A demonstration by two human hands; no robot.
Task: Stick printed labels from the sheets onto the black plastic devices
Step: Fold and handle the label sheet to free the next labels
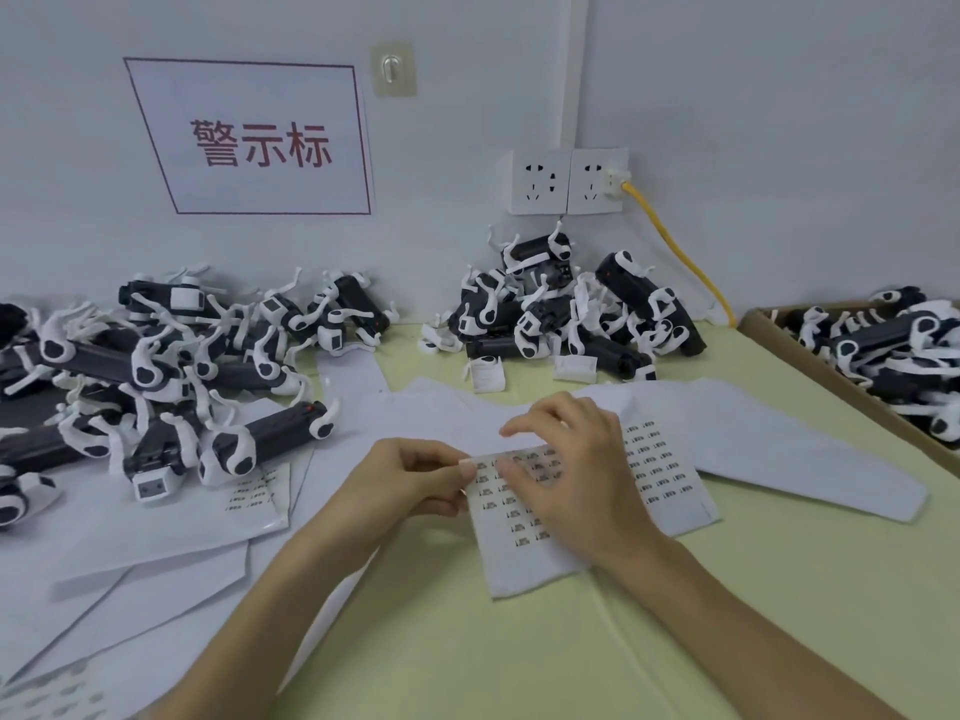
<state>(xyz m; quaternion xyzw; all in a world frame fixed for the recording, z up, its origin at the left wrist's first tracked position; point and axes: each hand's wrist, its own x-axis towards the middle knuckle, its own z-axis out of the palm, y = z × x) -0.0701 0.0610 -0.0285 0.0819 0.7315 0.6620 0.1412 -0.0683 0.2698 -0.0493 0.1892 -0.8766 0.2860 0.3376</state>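
Note:
A white label sheet [511, 550] with rows of small printed labels lies in the middle of the table. My left hand [415, 478] pinches its upper left edge between thumb and fingers. My right hand [569, 470] rests over the sheet's top, fingers bent onto the labels; whether it holds a label is hidden. A second printed sheet [657, 467] lies just right, partly under my right hand. Black plastic devices with white parts sit in a left pile [156, 366], a back pile [571, 314], and a box at right.
A cardboard box [810, 376] of devices stands at the right edge. Loose white sheets [156, 532] cover the left and far table. Another printed sheet [254, 491] lies under the left pile. Wall sockets [569, 181] with a yellow cable [685, 262] are behind.

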